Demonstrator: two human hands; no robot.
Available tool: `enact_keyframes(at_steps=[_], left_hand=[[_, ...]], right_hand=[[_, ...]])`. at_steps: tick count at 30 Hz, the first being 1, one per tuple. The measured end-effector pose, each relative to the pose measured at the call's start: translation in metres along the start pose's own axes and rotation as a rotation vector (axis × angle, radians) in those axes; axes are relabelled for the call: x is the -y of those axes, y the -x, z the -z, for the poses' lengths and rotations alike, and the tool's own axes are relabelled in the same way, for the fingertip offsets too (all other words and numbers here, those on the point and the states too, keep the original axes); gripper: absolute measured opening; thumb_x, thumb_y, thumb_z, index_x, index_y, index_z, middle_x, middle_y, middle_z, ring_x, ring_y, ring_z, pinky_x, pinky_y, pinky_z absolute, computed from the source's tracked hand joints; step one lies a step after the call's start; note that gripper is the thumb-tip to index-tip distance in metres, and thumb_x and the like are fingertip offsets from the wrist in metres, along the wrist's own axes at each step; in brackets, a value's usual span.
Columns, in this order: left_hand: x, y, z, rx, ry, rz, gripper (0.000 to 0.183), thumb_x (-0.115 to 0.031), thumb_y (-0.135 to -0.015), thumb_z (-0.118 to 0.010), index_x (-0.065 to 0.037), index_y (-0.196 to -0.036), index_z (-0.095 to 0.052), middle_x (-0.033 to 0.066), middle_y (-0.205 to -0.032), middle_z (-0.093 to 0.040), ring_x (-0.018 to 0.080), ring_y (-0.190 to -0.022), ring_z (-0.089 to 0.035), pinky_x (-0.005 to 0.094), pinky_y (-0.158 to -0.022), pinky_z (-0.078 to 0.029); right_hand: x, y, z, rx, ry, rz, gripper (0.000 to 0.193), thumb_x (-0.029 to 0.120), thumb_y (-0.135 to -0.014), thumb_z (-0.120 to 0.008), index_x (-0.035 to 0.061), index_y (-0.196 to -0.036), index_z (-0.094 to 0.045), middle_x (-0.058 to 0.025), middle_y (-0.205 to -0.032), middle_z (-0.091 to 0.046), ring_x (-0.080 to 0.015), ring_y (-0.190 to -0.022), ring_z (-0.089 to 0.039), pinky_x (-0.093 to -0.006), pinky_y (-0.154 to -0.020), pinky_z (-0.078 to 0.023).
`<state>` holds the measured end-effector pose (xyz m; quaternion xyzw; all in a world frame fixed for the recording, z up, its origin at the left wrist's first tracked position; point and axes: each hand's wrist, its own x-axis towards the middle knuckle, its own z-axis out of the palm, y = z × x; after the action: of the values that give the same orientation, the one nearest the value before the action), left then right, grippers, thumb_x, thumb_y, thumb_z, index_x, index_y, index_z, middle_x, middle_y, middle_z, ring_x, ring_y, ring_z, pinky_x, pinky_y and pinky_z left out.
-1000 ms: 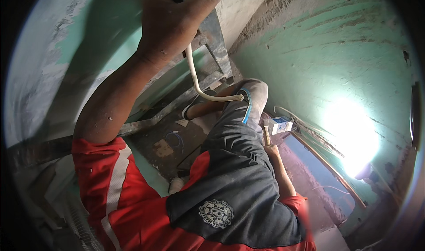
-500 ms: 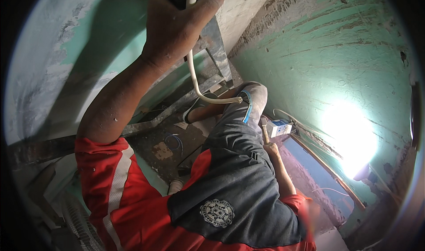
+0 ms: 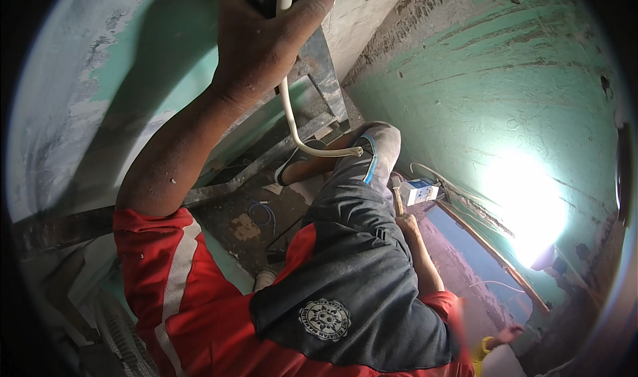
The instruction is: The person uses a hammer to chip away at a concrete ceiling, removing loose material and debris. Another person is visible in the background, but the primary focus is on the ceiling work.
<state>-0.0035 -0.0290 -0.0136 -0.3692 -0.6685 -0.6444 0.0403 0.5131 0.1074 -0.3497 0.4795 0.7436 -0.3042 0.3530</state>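
My left hand [image 3: 269, 38] is raised at the top, thumb stretched out to the right. It appears to grip a dark metal frame [image 3: 325, 65]; its fingers are mostly out of sight. A thick white cable [image 3: 288, 104] passes behind the thumb and hangs below the hand. Its cut end, showing bare strands, curves right over my bent leg. Low beside my right thigh, my right hand [image 3: 409, 225] is closed round the pale wooden handle of what looks like a hammer [image 3: 398, 197]. The tool's head is small and partly hidden.
A bright lamp [image 3: 525, 204] shines against the green wall [image 3: 478, 98]. Next to my knee stands a blue and white box [image 3: 419, 191]. A coiled blue cable [image 3: 262, 211] lies on the dirty floor. Another person's hand [image 3: 510, 333] shows at lower right, and a fan [image 3: 116, 330] at lower left.
Another person's hand and something yellow have come into view at the lower right. My left hand and the hanging cable have shifted very slightly; my right hand has stayed in place.
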Motion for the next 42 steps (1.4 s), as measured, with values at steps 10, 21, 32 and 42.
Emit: enact_keyframes(at_steps=[10,21,32,42], left_hand=[[-0.009,-0.002,0.002,0.036,0.104,0.129,0.028,-0.006,-0.086,-0.066,-0.002,-0.109,-0.05,0.0043,-0.09,-0.055,0.0108,-0.078,-0.056,0.0278,-0.066,-0.047],[-0.017,-0.003,0.007,0.089,-0.048,0.257,0.042,-0.008,-0.087,-0.068,0.003,-0.121,-0.046,0.0104,-0.093,-0.061,0.0182,-0.085,-0.063,0.0359,-0.08,-0.053],[-0.028,-0.002,-0.002,-0.012,0.131,0.277,0.049,-0.001,-0.086,-0.066,0.006,-0.126,-0.039,0.0105,-0.095,-0.058,0.0169,-0.085,-0.061,0.0336,-0.082,-0.054],[-0.021,-0.003,-0.001,0.007,0.162,0.292,0.047,0.0,-0.088,-0.065,0.004,-0.128,-0.039,0.0097,-0.096,-0.058,0.018,-0.085,-0.062,0.0365,-0.082,-0.056]], right_hand=[[-0.034,-0.016,-0.024,-0.017,0.233,0.378,0.012,0.02,-0.074,-0.064,0.0086,-0.073,-0.068,-0.0157,-0.077,-0.068,-0.0316,-0.077,-0.07,-0.0398,-0.066,-0.056],[-0.018,-0.005,-0.021,0.095,0.118,-0.003,0.042,0.038,-0.074,-0.065,0.0003,-0.092,-0.071,-0.0251,-0.097,-0.069,-0.0343,-0.096,-0.069,-0.0441,-0.081,-0.054],[-0.003,0.012,-0.005,0.042,-0.217,-0.144,0.056,0.046,-0.068,-0.074,-0.0004,-0.099,-0.071,-0.0212,-0.1,-0.071,-0.0264,-0.099,-0.069,-0.0378,-0.081,-0.053],[0.011,0.013,-0.024,0.083,-0.785,-0.378,0.035,0.027,-0.079,-0.077,-0.0062,-0.082,-0.065,-0.0124,-0.072,-0.066,-0.0218,-0.057,-0.063,-0.0387,-0.052,-0.05]])
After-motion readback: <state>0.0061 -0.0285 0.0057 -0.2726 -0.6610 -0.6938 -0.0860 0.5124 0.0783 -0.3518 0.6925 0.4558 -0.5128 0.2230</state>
